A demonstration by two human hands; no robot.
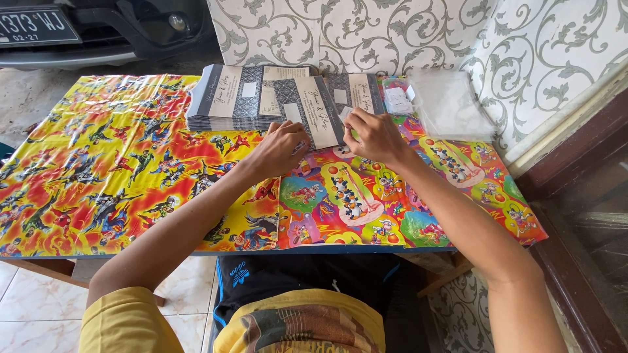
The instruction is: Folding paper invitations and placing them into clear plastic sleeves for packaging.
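While both hands worked at the far middle of the table [392, 243], the card [320, 117] lay between them, a grey-and-cream printed card with its long axis running away from the person and tilted slightly to the right at the near end; left hand [280, 148] sat on the card's near left corner, fingers curled down onto it, pinch looked closed on the edge but the fingertips were hidden under the knuckles so exact hold could not be told; right hand [374, 136] sat just right of the card, fingers bent and closed on its right edge together with something thin and clear, maybe a sleeve, hard to tell; both hands about equally near the card, left touching the near corner, right the side; just behind the left hand a stack [226, 98] of the same cards lay flat, long side running left-right, with more cards fanned to its right, touching the worked card's far end; a pile of clear bags [451, 104] lay at the far right corner against the patterned wall [392, 33], near the right hand but apart from it; no container in view, bags looked empty; table covered in bright cartoon wrap, yellow-red on the left half, multicolour on the right; car bumper [98, 33] at top left, tiled floor below
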